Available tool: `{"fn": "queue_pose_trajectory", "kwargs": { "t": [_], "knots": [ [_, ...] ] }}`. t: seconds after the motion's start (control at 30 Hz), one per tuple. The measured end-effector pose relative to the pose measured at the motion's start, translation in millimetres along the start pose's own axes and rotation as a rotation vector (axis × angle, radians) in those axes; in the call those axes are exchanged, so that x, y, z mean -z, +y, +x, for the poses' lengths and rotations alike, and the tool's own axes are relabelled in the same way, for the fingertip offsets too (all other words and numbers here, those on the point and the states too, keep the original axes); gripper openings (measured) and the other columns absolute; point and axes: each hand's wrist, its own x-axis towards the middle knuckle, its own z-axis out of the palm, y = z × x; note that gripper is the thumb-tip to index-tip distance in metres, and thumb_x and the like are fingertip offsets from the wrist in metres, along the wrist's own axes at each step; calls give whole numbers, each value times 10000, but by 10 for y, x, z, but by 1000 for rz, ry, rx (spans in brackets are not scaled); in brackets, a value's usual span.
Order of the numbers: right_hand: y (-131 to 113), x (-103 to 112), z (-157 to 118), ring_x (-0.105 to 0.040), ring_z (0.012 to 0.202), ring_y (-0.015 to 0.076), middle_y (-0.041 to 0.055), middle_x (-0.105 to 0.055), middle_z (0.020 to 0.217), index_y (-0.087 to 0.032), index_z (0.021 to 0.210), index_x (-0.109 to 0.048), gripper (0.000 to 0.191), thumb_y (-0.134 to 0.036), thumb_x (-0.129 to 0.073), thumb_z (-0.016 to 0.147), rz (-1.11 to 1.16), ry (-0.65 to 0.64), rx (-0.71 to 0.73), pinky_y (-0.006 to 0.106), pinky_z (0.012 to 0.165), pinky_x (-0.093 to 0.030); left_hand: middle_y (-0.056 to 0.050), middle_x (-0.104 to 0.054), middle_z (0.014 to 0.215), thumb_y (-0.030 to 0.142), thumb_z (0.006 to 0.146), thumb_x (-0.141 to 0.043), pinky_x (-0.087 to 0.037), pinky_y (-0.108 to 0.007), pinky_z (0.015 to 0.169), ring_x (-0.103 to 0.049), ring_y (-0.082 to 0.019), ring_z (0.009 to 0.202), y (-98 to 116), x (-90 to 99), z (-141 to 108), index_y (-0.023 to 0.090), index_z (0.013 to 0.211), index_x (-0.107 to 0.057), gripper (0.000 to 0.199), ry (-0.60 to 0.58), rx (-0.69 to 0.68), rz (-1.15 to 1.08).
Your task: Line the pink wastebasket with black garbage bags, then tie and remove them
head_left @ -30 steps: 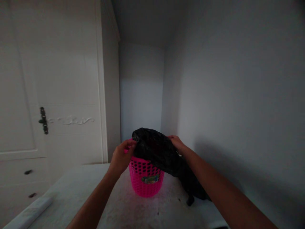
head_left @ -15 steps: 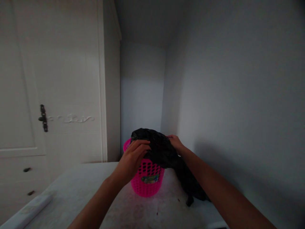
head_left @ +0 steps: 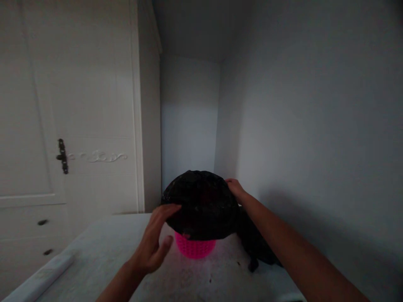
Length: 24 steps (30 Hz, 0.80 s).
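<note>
A pink perforated plastic basket (head_left: pixel 195 248) stands upright on the table. A black plastic bag (head_left: pixel 201 205) is spread over its mouth and hangs down around the upper part, hiding the rim. My left hand (head_left: pixel 155 239) is at the bag's left side, thumb and fingers apart, fingertips touching the plastic. At the right rim, my right hand (head_left: pixel 235 188) rests against the bag's edge; its fingers are mostly hidden behind the plastic. More black plastic (head_left: pixel 260 239) lies on the table to the right, partly behind my right forearm.
The table (head_left: pixel 126 243) has a pale cover with a few small dark specks. A white roll (head_left: pixel 47 277) lies along its left edge. Behind stands a white wardrobe (head_left: pixel 97 105) with dark handles; a grey wall (head_left: pixel 315 126) rises close on the right.
The bag has been spread wider and lower over the basket, covering its rim and label. My left hand has moved left and down, with its fingers opening.
</note>
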Motion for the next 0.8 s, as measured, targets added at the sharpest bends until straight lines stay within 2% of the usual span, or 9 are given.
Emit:
{"fn": "queue_pose_trajectory", "kwargs": {
  "t": [0.07,0.1,0.13,0.2,0.27,0.33,0.5,0.63,0.8],
  "knots": [
    [-16,-5,-8,-653,578,157,15,-729,637,-156,830,-740,144,-125,-685,700,37,-11,-32,244,601,-519,-146,-679,1320,571,1043,-373,-539,-441,967,-668,-275,1136,-123,-48,-3,234,1392,-578,527,380,331,-121],
    [-26,-3,-17,-649,567,154,13,-731,633,-157,843,-745,162,-116,-680,700,53,-23,-44,245,601,-523,-141,-678,1305,609,1020,-422,-537,-432,943,-664,-271,1108,-173,-63,19,223,1371,-580,545,477,530,-164],
    [-38,1,-29,-646,558,154,13,-733,631,-159,852,-750,174,-112,-678,700,68,-38,-55,247,598,-525,-138,-688,1275,658,976,-494,-535,-425,921,-661,-274,1090,-213,-69,50,209,1335,-598,584,502,712,-212],
    [-62,14,-61,-650,557,160,19,-742,639,-164,850,-758,173,-112,-685,702,94,-73,-76,252,587,-528,-138,-722,1203,712,844,-666,-528,-412,901,-667,-291,1078,-251,-52,117,177,1242,-652,668,362,947,-349],
    [-80,32,-95,-661,573,169,30,-751,651,-168,820,-763,151,-112,-692,700,113,-107,-92,256,580,-531,-124,-759,1073,700,728,-791,-523,-379,845,-687,-280,990,-245,-19,158,156,1129,-692,684,208,1000,-497],
    [-85,50,-122,-674,592,181,43,-755,655,-167,780,-764,124,-112,-684,703,125,-137,-103,262,583,-537,-84,-767,933,649,649,-877,-512,-349,769,-682,-236,844,-215,2,164,155,1106,-688,699,168,990,-591],
    [-60,85,-140,-628,551,167,49,-728,603,-154,661,-733,92,-177,-706,746,124,-118,-116,250,530,-491,-12,-758,854,586,587,-937,-511,-304,660,-643,-169,697,-154,-19,186,194,1176,-647,766,331,1020,-694],
    [-65,85,-121,-607,541,146,28,-713,591,-155,668,-731,81,-168,-717,747,149,-86,-98,228,505,-456,-4,-765,861,395,660,-928,-526,-259,635,-659,-146,686,-147,39,362,208,1143,-684,572,446,1114,-825],
    [-64,47,-35,-662,587,153,15,-751,646,-187,773,-755,115,-102,-690,733,216,-76,-63,229,566,-519,-62,-793,877,343,841,-812,-570,-266,629,-718,-176,714,-198,157,606,180,1029,-733,261,320,1167,-996]
  ]
}}
